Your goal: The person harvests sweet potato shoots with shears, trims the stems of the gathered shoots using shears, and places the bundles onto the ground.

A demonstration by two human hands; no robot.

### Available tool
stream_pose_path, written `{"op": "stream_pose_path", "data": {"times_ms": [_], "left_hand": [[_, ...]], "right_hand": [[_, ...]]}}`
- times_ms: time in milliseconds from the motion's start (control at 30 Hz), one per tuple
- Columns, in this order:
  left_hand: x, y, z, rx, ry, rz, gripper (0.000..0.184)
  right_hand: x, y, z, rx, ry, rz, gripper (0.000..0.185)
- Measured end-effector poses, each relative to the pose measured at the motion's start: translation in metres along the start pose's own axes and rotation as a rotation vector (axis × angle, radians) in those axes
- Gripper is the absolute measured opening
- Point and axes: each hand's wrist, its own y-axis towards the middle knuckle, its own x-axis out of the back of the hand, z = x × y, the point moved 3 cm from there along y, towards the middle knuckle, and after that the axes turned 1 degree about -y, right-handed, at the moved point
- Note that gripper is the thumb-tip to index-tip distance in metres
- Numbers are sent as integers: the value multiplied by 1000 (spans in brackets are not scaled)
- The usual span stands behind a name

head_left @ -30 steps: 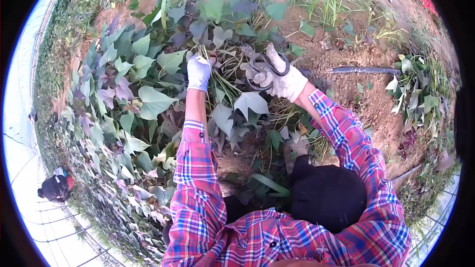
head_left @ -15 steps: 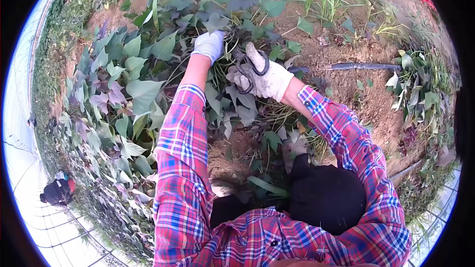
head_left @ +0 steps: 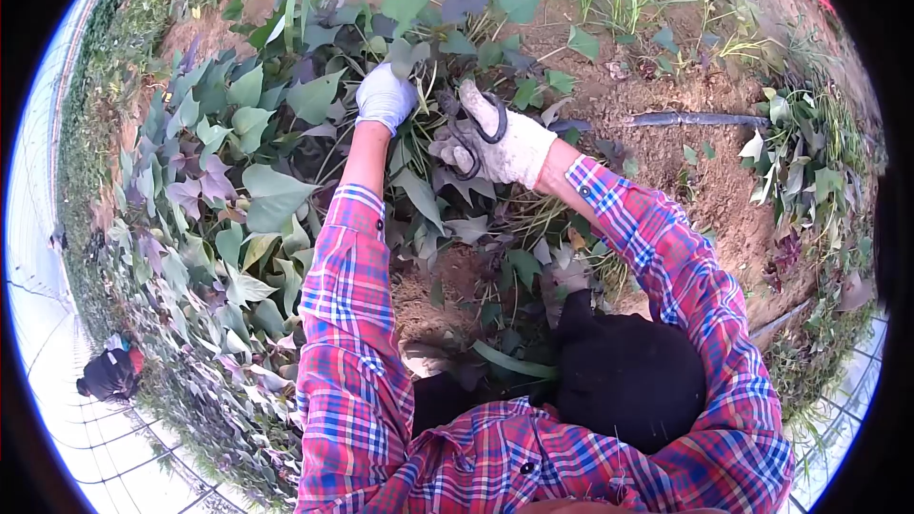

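Observation:
My left hand [head_left: 386, 97], in a pale thin glove, is closed among the leafy vines [head_left: 276, 195], apparently around their stems; leaves cover its fingertips. Just to the right, my right hand [head_left: 519, 148] wears a soiled white glove. It holds scissors [head_left: 502, 120] with black loop handles, thumb through one loop and fingers at the other. Their blades point into the stems between my hands and are mostly hidden by foliage, so I cannot tell whether they touch a stem.
A dark hose [head_left: 700, 120] lies on bare soil [head_left: 666, 171] at the right. Cut-looking vines [head_left: 809, 162] are heaped beyond it. My black-clad knee [head_left: 628, 381] is close below. Another person [head_left: 109, 373] is far off at the left, near the greenhouse wall.
My left hand has shifted slightly left, and the leaves above it have swung. My right hand with the scissors has moved a little left, its hold unchanged.

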Motion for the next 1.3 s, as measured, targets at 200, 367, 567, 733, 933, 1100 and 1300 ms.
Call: {"op": "stream_pose_path", "data": {"times_ms": [200,367,567,733,933,1100,1300], "left_hand": [[-5,-3,1,103,25,-85,24],[-7,-6,0,83,48,-55,22],[-17,-10,6,84,114,-33,22],[-18,-15,5,77,108,31,24],[-12,-25,-6,139,140,0,23],[37,-57,17,199,-35,-161,22],[218,-196,106,317,-671,-244,16]], "right_hand": [[13,6,-4,-55,-72,-35,52],[18,2,-5,22,-232,-78,51],[29,-1,-3,37,-573,-73,57],[33,10,-9,113,-483,-44,57],[31,-2,-10,27,-412,-29,55],[21,-27,-20,56,-384,46,64],[18,-29,-56,-13,-365,124,67]]}}
